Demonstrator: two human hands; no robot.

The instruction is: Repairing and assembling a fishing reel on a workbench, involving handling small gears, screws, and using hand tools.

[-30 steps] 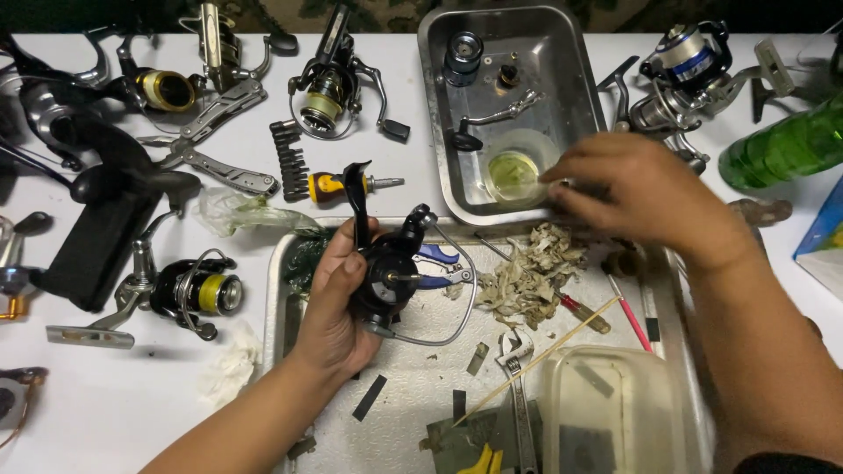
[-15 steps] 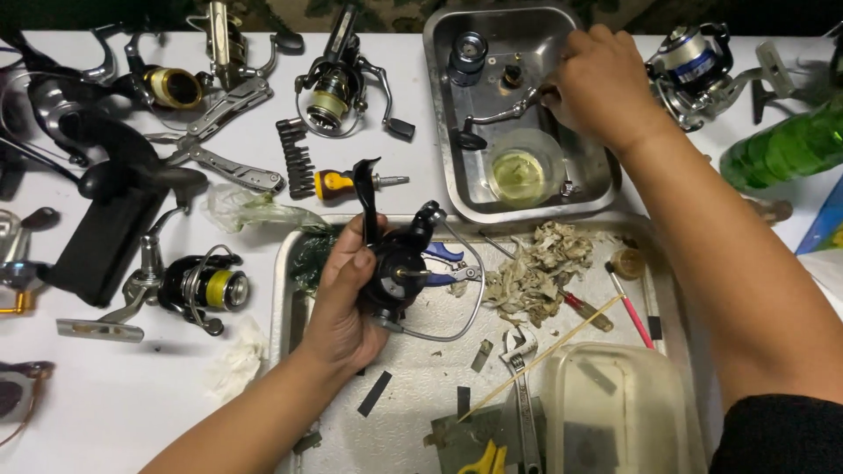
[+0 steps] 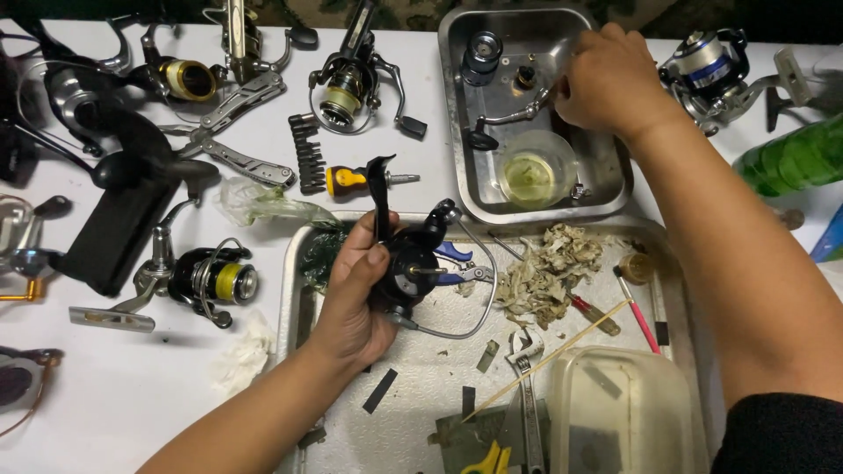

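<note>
We see a white table (image 3: 132,412) covered in fishing reels and tools. Largest item in front of us is the big steel tray (image 3: 294,303), holding a plastic tub (image 3: 615,408), a heap of dirty wadding (image 3: 549,272), a wrench (image 3: 527,386) and blue-handled pliers (image 3: 457,263). Above it sits the smaller steel tray (image 3: 615,189) with a cup of yellowish liquid (image 3: 534,171), a crank handle (image 3: 505,118) and a spool (image 3: 483,53).

Left hand (image 3: 351,303) is wrapped around the black reel body (image 3: 408,259), thumb on top, held over the big tray with its wire bail hanging out to the right. Right hand (image 3: 610,83) is in the small tray, fingers curled together at the crank handle's end; we cannot tell if it actually pinches it.

Risks as we judge them: right wrist hovers near the cup, a careless pull-back could tip liquid; one-handed grip on the reel body could let loose parts drop into the wadding
</note>
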